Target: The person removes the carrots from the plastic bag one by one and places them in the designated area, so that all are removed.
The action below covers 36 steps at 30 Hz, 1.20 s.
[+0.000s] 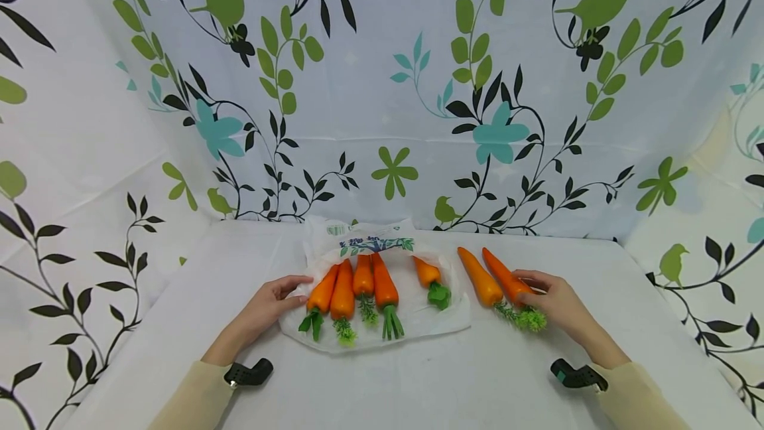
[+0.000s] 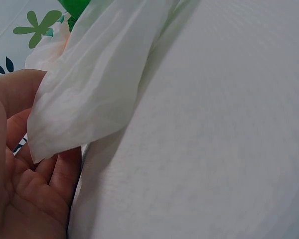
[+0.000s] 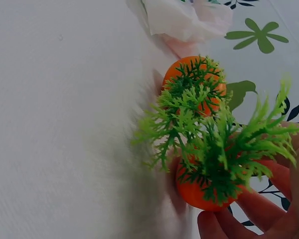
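Note:
A white plastic bag (image 1: pixel 418 324) with a printed tree lies on the table, and several toy carrots (image 1: pixel 343 294) with green tops rest in its open mouth. My left hand (image 1: pixel 277 297) holds the bag's left edge; in the left wrist view, a fold of the bag (image 2: pixel 89 94) passes between thumb and fingers. Two more carrots lie side by side to the right of the bag. My right hand (image 1: pixel 552 297) grips the outer carrot (image 1: pixel 504 274), touching the inner carrot (image 1: pixel 477 277) with no finger that I can see. Leafy tops (image 3: pixel 214 144) partly hide the gripped carrot in the right wrist view.
The white table (image 1: pixel 406 383) extends in front of the bag. Behind it hangs a patterned cloth (image 1: pixel 382 85) with leaves and birds, which also covers both sides. Black camera mounts (image 1: pixel 247 372) sit on both wrists.

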Tool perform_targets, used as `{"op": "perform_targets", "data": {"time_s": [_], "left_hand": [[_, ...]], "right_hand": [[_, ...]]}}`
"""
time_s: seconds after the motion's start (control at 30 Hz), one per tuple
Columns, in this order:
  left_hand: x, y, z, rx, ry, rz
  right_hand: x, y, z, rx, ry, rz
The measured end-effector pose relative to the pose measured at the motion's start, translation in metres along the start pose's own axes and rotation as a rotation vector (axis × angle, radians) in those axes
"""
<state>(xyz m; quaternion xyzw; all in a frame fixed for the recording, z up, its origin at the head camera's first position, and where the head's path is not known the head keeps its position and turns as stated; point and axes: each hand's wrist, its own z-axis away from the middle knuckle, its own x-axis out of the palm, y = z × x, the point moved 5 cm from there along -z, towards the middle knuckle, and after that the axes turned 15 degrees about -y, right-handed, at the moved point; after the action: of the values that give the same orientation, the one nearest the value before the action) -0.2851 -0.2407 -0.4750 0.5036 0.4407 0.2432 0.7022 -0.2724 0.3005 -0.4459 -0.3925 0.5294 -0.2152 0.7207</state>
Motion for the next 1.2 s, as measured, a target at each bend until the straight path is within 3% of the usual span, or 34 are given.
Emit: {"op": "perform_targets", "data": {"time_s": [0.63,0.93,1.2], "left_hand": [[-0.001,0.000,0.000,-0.017,0.001,-0.001],[0.000,0.001,0.000,0.006,0.001,-0.003],[0.000,0.002,0.001,0.010,0.003,-0.001]], "right_hand": [[-0.009,-0.024,0.010,-0.071,0.039,0.035],[0.007,-0.059,0.008,-0.140,0.044,0.010],[0.029,-0.077,-0.001,-0.204,0.058,0.089]]}}
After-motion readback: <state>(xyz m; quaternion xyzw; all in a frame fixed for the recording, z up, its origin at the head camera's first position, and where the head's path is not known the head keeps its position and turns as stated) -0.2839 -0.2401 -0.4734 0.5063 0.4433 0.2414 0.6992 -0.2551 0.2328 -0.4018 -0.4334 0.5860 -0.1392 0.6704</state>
